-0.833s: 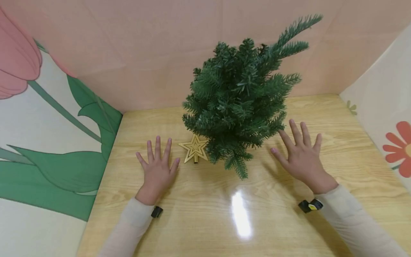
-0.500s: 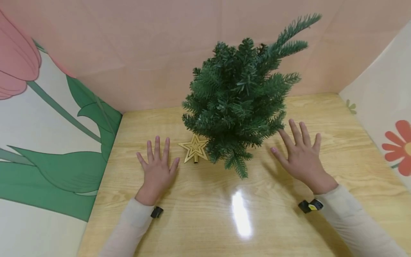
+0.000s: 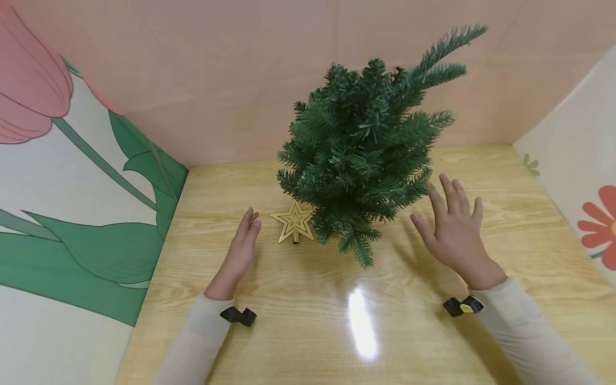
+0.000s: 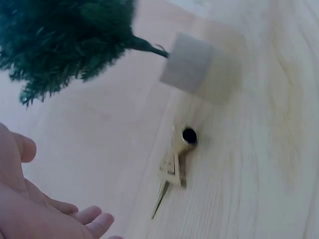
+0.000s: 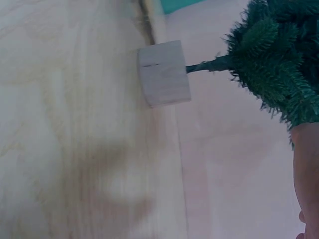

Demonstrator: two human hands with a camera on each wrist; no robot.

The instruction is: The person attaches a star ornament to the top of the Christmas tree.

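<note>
A small artificial Christmas tree (image 3: 361,144) stands on the table in a pale block base (image 5: 164,73), which the branches hide in the head view. Beside it on the left lies a gold star tree topper (image 3: 295,220), its hollow socket (image 4: 189,135) facing the left wrist camera. My left hand (image 3: 240,248) is turned on edge left of the star, palm toward it, fingers straight and holding nothing. To the right of the tree my right hand (image 3: 454,230) has its fingers spread and slightly bent, the index fingertip right at the branch tips.
The wooden table (image 3: 298,331) carries a bright light reflection near its front. A pink cloth backdrop (image 3: 231,80) rises behind it. Flower-printed panels stand at the left (image 3: 96,256) and right (image 3: 577,160) edges.
My left hand has turned from palm down with spread fingers to on edge, fingers together. My right hand has lifted and tilted a little, fingers bending slightly. Tree and star stay put.
</note>
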